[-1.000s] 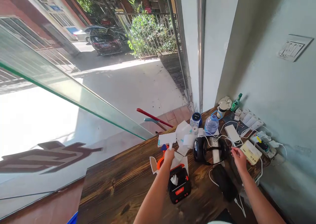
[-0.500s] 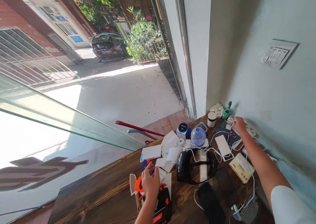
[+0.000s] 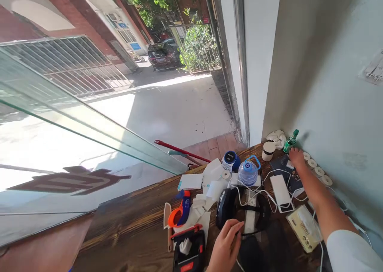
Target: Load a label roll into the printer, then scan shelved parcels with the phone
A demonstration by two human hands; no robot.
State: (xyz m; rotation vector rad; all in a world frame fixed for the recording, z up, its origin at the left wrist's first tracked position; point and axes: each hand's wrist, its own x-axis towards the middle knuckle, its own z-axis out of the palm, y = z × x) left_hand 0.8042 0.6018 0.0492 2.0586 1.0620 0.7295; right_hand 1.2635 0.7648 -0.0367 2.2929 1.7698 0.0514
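Now, left of the black headset [image 3: 225,210], an orange-and-blue object [image 3: 186,208] lies on the worktop [image 3: 128,228], with a black machine [image 3: 201,244] on the same side but nearer the person. Half a second ago the left hand [image 3: 226,246] was over that machine; it has since shifted rightward to the headset's near side. Its thumb and fingers are drawn close together; whether they pinch or touch anything cannot be told. Beyond the headset to the right, the right hand [image 3: 296,157] stays by the white rolls [image 3: 312,163], just beside the green bottle [image 3: 290,145]; its fingertips are hidden, so its grip cannot be told. Seemingly, the handling now centres by the rolls, leaving the machine unattended.
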